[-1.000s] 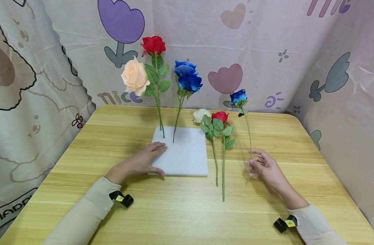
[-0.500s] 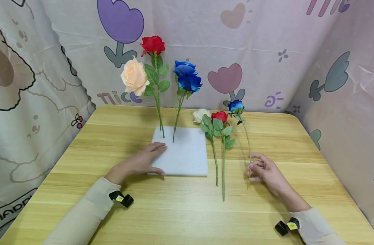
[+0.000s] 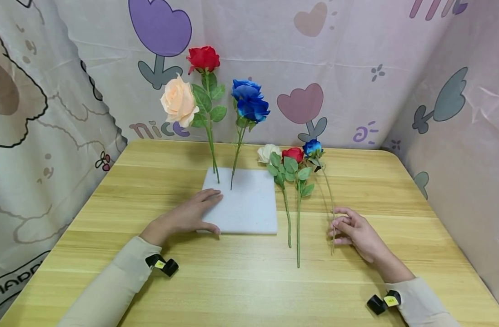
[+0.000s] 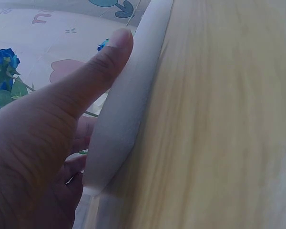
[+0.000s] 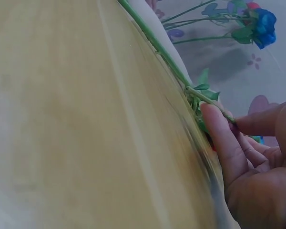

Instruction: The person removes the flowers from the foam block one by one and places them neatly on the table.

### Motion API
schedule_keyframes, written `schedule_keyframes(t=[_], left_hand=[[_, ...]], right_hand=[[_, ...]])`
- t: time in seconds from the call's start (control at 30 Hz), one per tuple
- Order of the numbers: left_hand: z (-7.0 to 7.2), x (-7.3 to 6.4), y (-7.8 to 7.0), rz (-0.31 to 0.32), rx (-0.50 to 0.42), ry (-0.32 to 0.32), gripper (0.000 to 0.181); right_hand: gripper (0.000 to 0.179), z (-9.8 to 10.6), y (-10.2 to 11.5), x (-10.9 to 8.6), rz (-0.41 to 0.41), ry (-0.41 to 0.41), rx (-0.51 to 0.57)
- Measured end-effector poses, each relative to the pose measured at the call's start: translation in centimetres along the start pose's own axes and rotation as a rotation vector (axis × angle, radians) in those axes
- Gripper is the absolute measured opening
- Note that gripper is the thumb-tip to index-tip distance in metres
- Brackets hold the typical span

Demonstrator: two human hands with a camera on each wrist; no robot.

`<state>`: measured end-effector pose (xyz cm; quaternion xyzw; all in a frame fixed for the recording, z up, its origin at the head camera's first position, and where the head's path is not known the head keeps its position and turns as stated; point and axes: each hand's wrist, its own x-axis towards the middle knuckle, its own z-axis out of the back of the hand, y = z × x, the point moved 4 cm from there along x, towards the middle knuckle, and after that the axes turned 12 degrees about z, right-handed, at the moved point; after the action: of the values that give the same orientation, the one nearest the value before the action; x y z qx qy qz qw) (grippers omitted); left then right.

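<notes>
My right hand [image 3: 357,234] pinches the thin stem of a blue artificial rose [image 3: 312,148] between thumb and fingers. The bloom leans away near the table's back edge; in the right wrist view the stem's lower end [image 5: 207,97] pokes out past the thumb. A white foam board [image 3: 249,206] lies flat at mid-table. On its left side rests my left hand [image 3: 186,213], thumb and fingers spread along the edges. Standing in the board are a red rose [image 3: 204,58], a peach rose [image 3: 179,102] and blue blooms [image 3: 251,103] on slim stems.
Between the board and my right hand, a white rose [image 3: 269,154] and a red rose [image 3: 292,155] lie on the wooden table [image 3: 249,281]. A printed curtain [image 3: 356,54] hangs behind the table and at both sides.
The blue rose in my right hand has tipped down, its bloom sinking slightly left towards the tabletop. My right hand has shifted slightly; the left hand and board have stayed in place.
</notes>
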<state>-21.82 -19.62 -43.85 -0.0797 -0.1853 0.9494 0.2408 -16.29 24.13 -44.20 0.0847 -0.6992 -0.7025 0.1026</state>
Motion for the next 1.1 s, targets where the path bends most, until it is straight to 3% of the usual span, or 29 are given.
schedule_keyframes(t=[0.23,0.43,0.83,1.1], left_hand=[[-0.1,0.1,0.1,0.000,0.006,0.008,0.116],[-0.1,0.0,0.1,0.002,0.008,0.011,0.115],[-0.1,0.0,0.0,0.011,0.011,0.012,0.115],[0.0,0.0,-0.1,-0.002,0.019,0.002,0.114]], right_hand=[[0.044,0.0,-0.4,0.1,-0.025,0.033,-0.037],[0.057,-0.1,-0.8,0.2,-0.055,0.060,-0.093],[0.063,-0.6,-0.1,1.3,-0.063,0.111,-0.394],[0.064,-0.7,-0.3,1.7,-0.082,0.120,-0.432]])
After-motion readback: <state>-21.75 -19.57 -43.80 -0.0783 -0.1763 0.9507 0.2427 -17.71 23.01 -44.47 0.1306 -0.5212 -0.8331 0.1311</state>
